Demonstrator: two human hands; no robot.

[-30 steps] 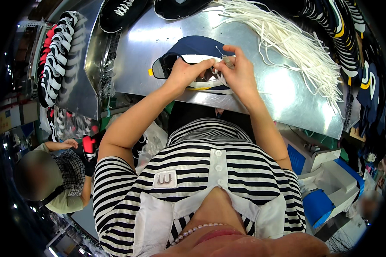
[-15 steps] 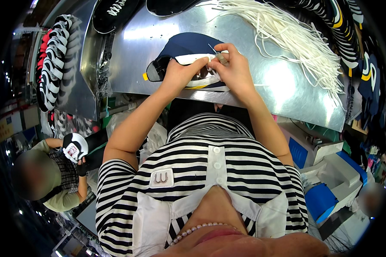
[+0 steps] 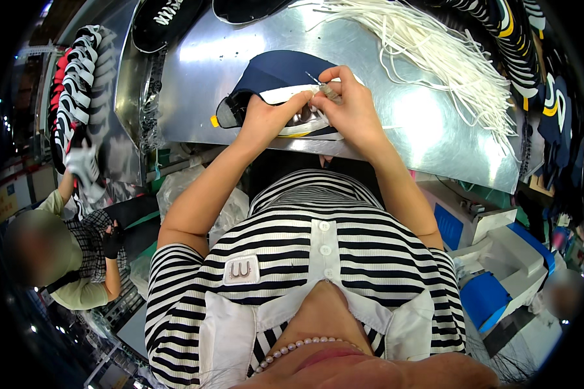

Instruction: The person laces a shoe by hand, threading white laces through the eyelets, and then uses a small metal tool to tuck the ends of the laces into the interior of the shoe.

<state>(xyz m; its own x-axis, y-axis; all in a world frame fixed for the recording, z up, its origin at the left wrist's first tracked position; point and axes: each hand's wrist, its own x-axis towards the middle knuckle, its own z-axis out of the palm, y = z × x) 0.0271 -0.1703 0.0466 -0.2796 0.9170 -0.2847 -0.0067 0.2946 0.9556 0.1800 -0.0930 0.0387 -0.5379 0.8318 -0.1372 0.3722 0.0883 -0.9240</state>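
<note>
A navy shoe upper [image 3: 281, 69] with white trim, a dark lining and a yellow tab lies near the front edge of the metal table. My left hand [image 3: 266, 118] grips its near side, thumb pressed toward the eyelet area. In my right hand [image 3: 352, 111] sits a small hook tool [image 3: 329, 91], its thin metal shaft pointing up and left. The right fingertips meet the left thumb over the upper's opening. Something white, perhaps a lace end, shows between them; the fingers hide most of it.
White laces [image 3: 428, 61] are heaped at the right of the metal table [image 3: 198, 97]. Two black shoes [image 3: 157, 26] lie along its far edge. Stacked uppers [image 3: 509, 55] border the right. At left, a co-worker [image 3: 78, 253] reaches toward a row of uppers [image 3: 78, 78]. A blue-and-white box [image 3: 493, 285] stands lower right.
My right hand has tipped the hook tool slightly; both hands stay at the upper. The co-worker has moved a white upper from their lap up to the row at left.
</note>
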